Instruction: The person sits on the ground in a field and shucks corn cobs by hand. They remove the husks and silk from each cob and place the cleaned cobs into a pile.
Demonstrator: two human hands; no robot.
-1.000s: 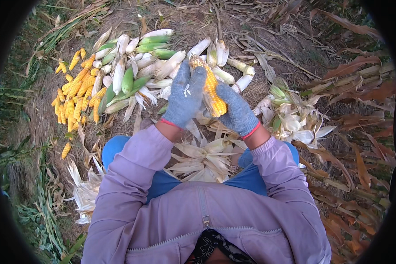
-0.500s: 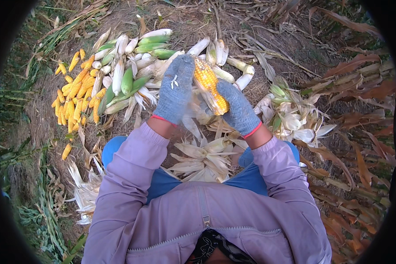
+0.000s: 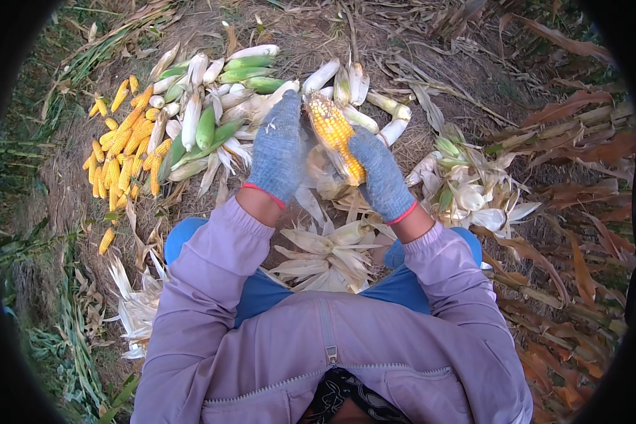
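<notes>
A yellow corn cob [image 3: 332, 134] with pale kernels toward its top tilts in front of me, a strip of pale husk along its left side. My right hand [image 3: 381, 177], in a grey knit glove with a red cuff, is closed around its lower right part. Close against the cob's left side is my left hand [image 3: 274, 152], gloved alike, its fingers pressed together; blur at its inner edge hides what they grip. Below both hands, loose dry husks [image 3: 328, 254] lie between my knees.
Husked yellow cobs [image 3: 124, 152] are heaped at the left. Beside them lies a pile of ears in green and white husks [image 3: 205, 127]. More stripped husks [image 3: 473, 191] are at the right, others [image 3: 140, 311] at the lower left. Dry stalks [image 3: 572, 148] line the right side.
My left hand has moved slightly down and left from the cob's top, baring more of its upper end. The right hand keeps hold of the cob, a little lower.
</notes>
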